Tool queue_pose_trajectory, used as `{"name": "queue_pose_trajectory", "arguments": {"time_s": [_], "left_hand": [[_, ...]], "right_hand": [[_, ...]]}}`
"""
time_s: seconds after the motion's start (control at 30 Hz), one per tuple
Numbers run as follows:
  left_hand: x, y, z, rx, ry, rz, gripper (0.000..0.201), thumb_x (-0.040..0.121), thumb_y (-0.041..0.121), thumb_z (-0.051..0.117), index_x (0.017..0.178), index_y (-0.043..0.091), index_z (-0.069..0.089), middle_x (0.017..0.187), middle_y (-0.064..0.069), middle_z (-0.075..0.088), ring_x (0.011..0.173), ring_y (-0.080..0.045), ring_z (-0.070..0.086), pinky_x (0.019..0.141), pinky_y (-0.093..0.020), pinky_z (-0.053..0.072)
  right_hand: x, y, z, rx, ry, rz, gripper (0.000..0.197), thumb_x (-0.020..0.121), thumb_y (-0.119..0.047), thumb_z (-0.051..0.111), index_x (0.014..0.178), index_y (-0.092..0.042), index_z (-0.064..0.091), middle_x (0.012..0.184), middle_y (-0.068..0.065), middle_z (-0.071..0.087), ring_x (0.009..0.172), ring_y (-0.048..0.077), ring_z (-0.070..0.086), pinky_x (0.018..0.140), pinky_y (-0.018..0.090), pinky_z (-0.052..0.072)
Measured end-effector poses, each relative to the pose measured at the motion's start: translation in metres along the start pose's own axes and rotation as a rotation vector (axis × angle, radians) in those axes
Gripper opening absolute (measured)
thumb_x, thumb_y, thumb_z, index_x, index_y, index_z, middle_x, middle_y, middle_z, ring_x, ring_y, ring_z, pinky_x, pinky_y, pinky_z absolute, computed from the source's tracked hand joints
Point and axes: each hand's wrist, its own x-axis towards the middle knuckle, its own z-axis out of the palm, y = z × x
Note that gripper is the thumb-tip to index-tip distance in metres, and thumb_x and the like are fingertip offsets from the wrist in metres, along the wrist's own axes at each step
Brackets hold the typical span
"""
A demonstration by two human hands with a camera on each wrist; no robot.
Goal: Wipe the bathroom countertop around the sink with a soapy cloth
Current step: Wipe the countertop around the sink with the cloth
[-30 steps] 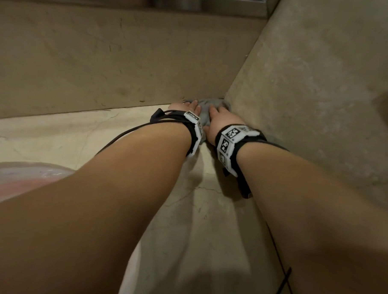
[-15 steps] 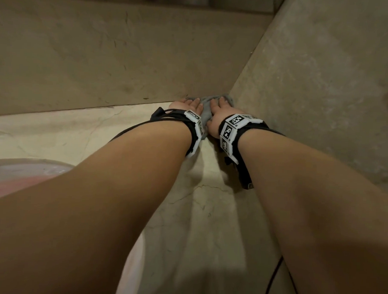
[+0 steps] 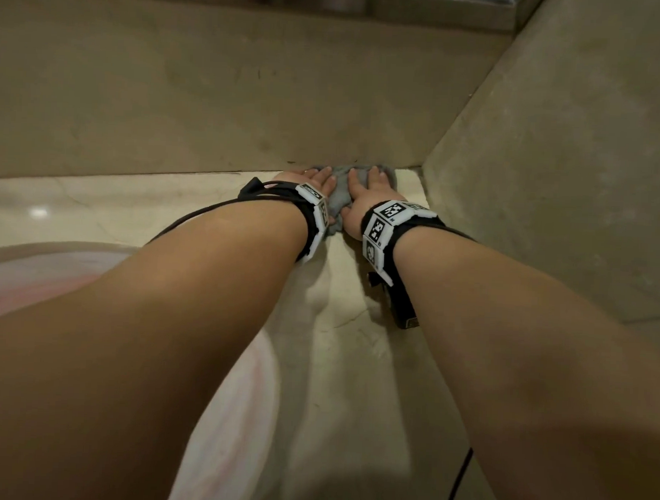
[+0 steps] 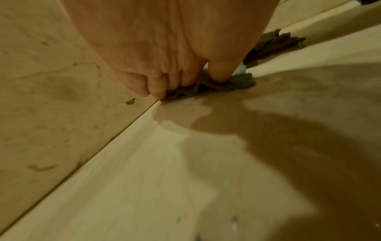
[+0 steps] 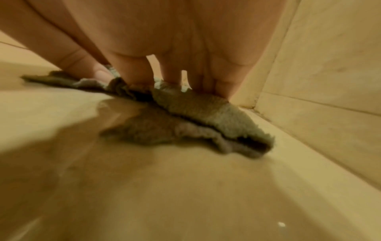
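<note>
Beige stone wall (image 3: 214,93) stands just beyond the fingertips, and a side wall (image 3: 570,165) rises right of them. Black cables (image 3: 458,478) trail back from marked wristbands (image 3: 388,224).

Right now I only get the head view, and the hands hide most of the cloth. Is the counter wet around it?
Observer: Yes. The right wrist view shows a thin puddle on the counter at the near edge of the cloth.
Visitor: Does the cloth lie flat?
Observer: No, it is bunched in folds. A loose fold trails back toward the wrist, close beside the side wall.
Visitor: And the left hand?
Observer: In the left wrist view, the left hand has its fingers pressing the cloth into the seam under the back wall.
</note>
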Motion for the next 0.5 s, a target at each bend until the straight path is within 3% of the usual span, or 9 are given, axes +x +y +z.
{"name": "queue_pose_trajectory", "arguments": {"time_s": [0.3, 0.5], "left_hand": [[-0.022, -0.035, 0.020, 0.017, -0.045, -0.065, 0.072, 0.099, 0.043, 0.028, 0.152, 0.012, -0.009, 0.160, -0.004, -0.013, 0.149, -0.020, -0.001, 0.120, -0.031, 0.002], [-0.038, -0.059, 0.031, 0.023, -0.080, -0.144, 0.085, 0.094, 0.048, 0.042, 0.152, 0.014, -0.010, 0.160, -0.003, -0.013, 0.149, -0.021, 0.001, 0.120, -0.034, 0.006]], "right_hand": [[-0.010, -0.045, 0.002, -0.025, -0.009, -0.029, 0.080, 0.092, -0.047, 0.042, 0.152, -0.022, -0.005, 0.159, 0.012, -0.012, 0.148, 0.028, -0.006, 0.120, 0.037, 0.006], [-0.010, -0.076, 0.008, -0.025, -0.021, -0.073, 0.082, 0.091, -0.048, 0.044, 0.152, -0.022, -0.005, 0.159, 0.012, -0.013, 0.148, 0.028, -0.006, 0.121, 0.038, 0.006]]}}
